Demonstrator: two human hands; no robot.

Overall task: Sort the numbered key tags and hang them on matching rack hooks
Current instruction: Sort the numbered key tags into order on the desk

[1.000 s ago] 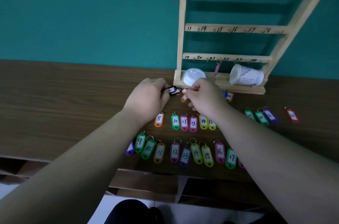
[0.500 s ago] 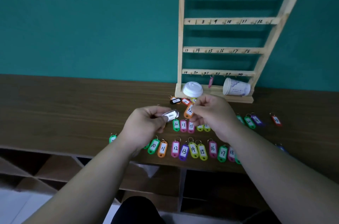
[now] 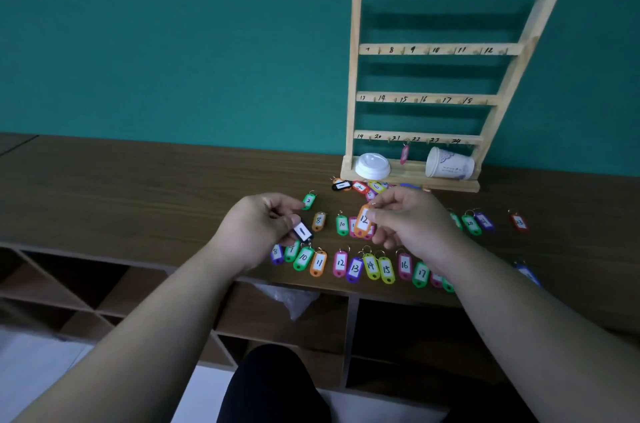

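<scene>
- The black tag marked 1 is held above the front part of the desk, pinched between the thumb and fingers of the left hand; that grip is clamped on the tag.
- The orange tag marked 12 hangs from the fingertips of the right hand, whose grip is closed on the tag's top end near the ring. It is just right of the black tag, and the two tags are apart.
- A green tag marked 2 lies on the desk just beyond the left hand, with an orange tag marked 8 and a green tag marked 10 between the hands.
- A front row of tags runs along the desk edge below both hands, reading 10 to 17 where visible.
- A small heap of tags lies against the base of the wooden rack, and a few more tags lie to the right.
- The rack stands at the back of the desk, with four rails numbered 1 to 24.
- One pink tag hangs from the bottom rail.
- On the rack's base sit a white lid and a paper cup lying on its side.
</scene>
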